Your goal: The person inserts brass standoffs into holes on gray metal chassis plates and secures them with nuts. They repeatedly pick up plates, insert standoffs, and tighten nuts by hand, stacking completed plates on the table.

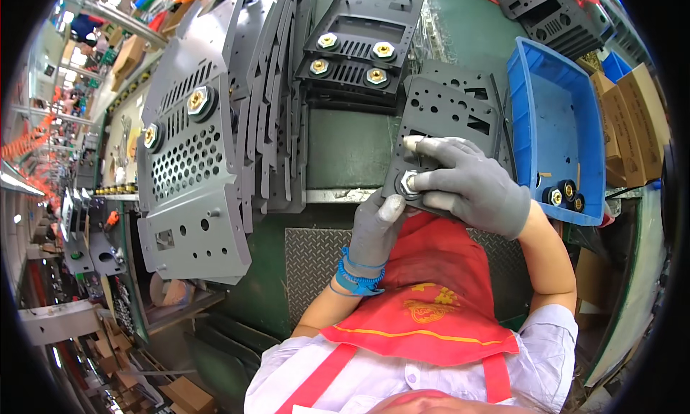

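My left hand (pixel 375 231), in a grey glove with a blue coiled wrist strap below it, grips the near left corner of a dark grey perforated metal panel (pixel 447 106). Its thumb lies on top; the fingers beneath are hidden. My right hand (pixel 474 187), also gloved, reaches over the panel, its fingers closed around a silver hex nut (pixel 407 185) of a round fitting near that corner. Beyond the panel's far edge another dark panel (pixel 449 72) shows. Round holes and angular cutouts run across the panel.
Left stand many upright grey panels (pixel 188 198), some fitted with brass-centred hex nuts. Further back lie panels with fittings (pixel 359 47). A blue bin (pixel 564 119) at right holds several black-and-brass fittings (pixel 568 191). Cardboard boxes (pixel 629 126) stand beyond it.
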Demonstrator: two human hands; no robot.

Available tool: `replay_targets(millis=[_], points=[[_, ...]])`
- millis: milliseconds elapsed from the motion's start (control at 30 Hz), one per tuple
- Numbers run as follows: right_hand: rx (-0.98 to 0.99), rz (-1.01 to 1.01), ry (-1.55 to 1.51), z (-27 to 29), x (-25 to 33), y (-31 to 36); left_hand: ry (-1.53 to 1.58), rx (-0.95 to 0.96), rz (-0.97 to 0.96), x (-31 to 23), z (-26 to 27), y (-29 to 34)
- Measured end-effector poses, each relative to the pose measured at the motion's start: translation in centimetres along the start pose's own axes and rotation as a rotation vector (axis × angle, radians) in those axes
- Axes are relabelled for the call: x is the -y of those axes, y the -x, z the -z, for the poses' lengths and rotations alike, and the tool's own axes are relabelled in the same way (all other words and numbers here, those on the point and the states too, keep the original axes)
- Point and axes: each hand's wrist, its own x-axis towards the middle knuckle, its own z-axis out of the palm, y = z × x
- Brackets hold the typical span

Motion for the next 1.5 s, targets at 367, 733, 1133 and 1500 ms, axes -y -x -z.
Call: replay_targets(millis=[367,733,1133,1500], points=[[-0.01,0.11,0.15,-0.8,-0.5,0.8,0.078,-0.001,0.014,0.9,0.5,0.5],[0.097,0.068,-0.036,-0.2,-0.6,0.2,0.102,-0.018,0.035,1.1,1.0,0.8],[0.304,-0.157,-0.015,0.6,1.1,-1.2,0.028,0.04,0.041,1.3,1.4,1.0],[0.199,0.068,0.022,0.2,0.1,-0.6,0.054,0.018,0.006,1.2,0.6,1.2]])
